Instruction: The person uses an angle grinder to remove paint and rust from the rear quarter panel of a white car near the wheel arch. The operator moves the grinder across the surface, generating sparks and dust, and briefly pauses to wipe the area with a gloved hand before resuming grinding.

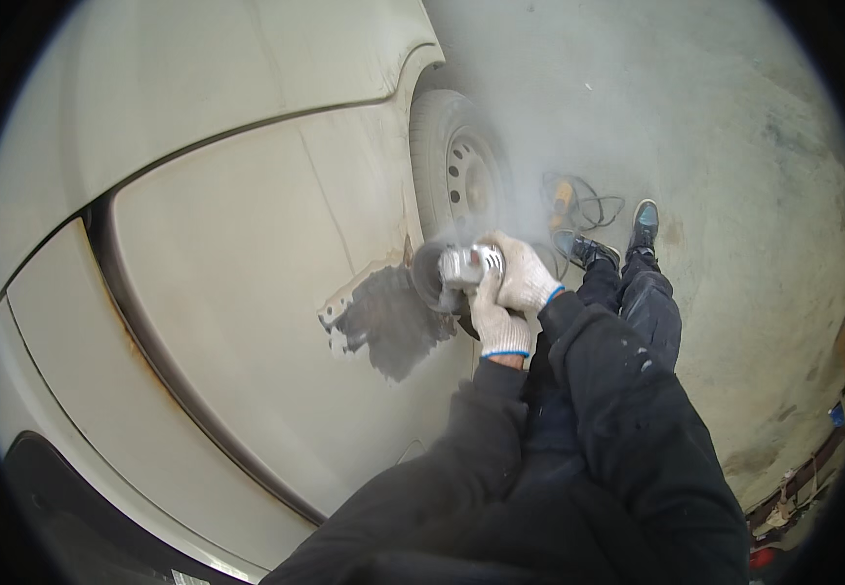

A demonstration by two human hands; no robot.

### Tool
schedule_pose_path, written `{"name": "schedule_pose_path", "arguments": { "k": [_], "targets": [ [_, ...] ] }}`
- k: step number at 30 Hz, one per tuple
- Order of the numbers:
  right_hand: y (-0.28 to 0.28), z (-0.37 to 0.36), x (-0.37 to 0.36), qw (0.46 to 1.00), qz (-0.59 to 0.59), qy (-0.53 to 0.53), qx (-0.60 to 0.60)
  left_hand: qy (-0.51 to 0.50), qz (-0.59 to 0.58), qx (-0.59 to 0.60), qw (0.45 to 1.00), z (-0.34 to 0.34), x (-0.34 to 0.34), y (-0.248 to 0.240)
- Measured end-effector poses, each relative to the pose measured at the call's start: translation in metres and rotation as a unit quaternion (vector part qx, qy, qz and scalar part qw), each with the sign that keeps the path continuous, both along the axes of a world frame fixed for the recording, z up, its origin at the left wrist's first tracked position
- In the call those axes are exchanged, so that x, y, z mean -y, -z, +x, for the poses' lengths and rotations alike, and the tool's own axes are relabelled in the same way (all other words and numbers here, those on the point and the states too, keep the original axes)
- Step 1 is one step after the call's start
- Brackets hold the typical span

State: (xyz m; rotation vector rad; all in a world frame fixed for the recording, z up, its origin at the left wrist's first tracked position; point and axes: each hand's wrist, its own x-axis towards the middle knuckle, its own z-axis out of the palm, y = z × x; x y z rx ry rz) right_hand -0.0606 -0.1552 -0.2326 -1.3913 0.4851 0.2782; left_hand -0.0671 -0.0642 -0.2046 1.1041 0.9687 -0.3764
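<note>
Both my hands wear white knit gloves with blue cuffs and are wrapped round an angle grinder (461, 265). My left hand (496, 317) grips it from below, and my right hand (523, 273) holds its body from the right. The grinder's round disc (429, 277) is at the right edge of a bare dark grey patch (393, 317) on the cream van panel (237, 224). Whether the disc touches the metal I cannot tell. Pale dust (530, 146) hangs around the grinder and over the floor beyond.
A wheel (461, 166) sits in the arch just beyond the grinder. On the concrete floor (734, 195), a yellow tool (564, 200) with a coiled black cable (600, 207) lies near my shoes (644, 226). Assorted items (783, 512) line the far right edge.
</note>
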Motion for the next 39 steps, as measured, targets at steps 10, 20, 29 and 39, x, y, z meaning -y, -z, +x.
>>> {"name": "schedule_pose_path", "arguments": {
  "k": [10,20,29,39],
  "targets": [
    [0.007,0.014,0.012,0.999,0.031,0.009,0.010,0.066,-0.016,0.049,0.997,0.014,0.011,-0.005],
    [0.009,0.022,0.015,0.998,0.025,0.022,0.050,0.073,-0.018,0.080,0.994,0.019,0.012,-0.009],
    [0.009,0.018,0.015,0.996,0.010,0.027,0.088,0.079,-0.025,0.098,0.992,0.014,0.018,-0.011],
    [0.017,0.018,0.014,0.996,0.058,-0.008,0.068,0.014,0.032,0.042,0.999,0.010,0.022,-0.004]
  ]
}}
